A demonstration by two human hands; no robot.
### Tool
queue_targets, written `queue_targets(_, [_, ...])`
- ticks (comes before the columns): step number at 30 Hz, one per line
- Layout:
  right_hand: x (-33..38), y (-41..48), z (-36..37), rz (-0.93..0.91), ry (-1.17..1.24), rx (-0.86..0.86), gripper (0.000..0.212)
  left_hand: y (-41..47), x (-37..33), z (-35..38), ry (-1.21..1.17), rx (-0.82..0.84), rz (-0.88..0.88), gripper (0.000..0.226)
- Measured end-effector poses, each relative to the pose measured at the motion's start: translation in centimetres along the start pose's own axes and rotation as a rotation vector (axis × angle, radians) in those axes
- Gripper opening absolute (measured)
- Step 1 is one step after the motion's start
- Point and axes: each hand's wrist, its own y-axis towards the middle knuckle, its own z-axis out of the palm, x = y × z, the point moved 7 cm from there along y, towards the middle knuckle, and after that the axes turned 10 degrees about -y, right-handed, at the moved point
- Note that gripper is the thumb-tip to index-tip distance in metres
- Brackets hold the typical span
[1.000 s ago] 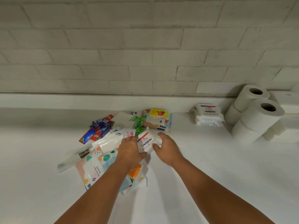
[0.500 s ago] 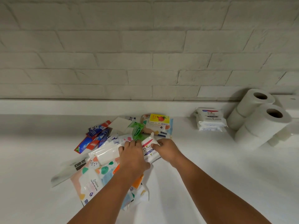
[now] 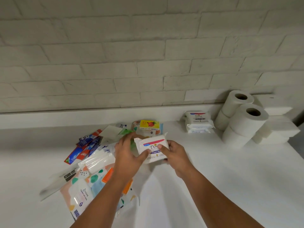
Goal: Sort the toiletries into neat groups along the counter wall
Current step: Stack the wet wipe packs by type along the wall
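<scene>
L hand (image 3: 128,156), R hand (image 3: 178,156) — both pinch Dove pack (image 3: 152,142).

The brick wall (image 3: 115,46) across the upper frame is painted, matt and rough. The counter (image 3: 230,178) looks smooth, matt white. At centre, the Dove pack (image 3: 153,148) wears lightly glossy plastic film. At right, 2 stacks of toilet rolls (image 3: 246,119) are soft matt paper. At left, the toothpaste cartons (image 3: 82,150) look like glossy card, and the sleeve (image 3: 97,162) beside them is clear plastic.
</scene>
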Motion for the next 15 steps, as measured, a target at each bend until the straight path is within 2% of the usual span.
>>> queue_targets(3, [0.5,-0.7,-2.0,-0.027,0.064,-0.003,0.021,-0.1,0.5,2.4,-0.379,0.127,-0.281,0.034])
queue_targets(5, [0.5,-0.9,-3.7,-0.043,0.062,-0.012,0.021,-0.6,-0.2,4.7,-0.517,0.172,-0.370,0.019])
queue_targets(9, [0.8,-0.6,-7.5,-0.050,0.059,-0.053,0.019,-0.5,-1.4,8.1,-0.651,0.118,-0.467,0.011])
queue_targets(15, [1.3,1.2,-13.5,-0.037,0.112,-0.122,0.033,1.5,-3.6,14.2,-0.742,0.112,-0.556,0.010])
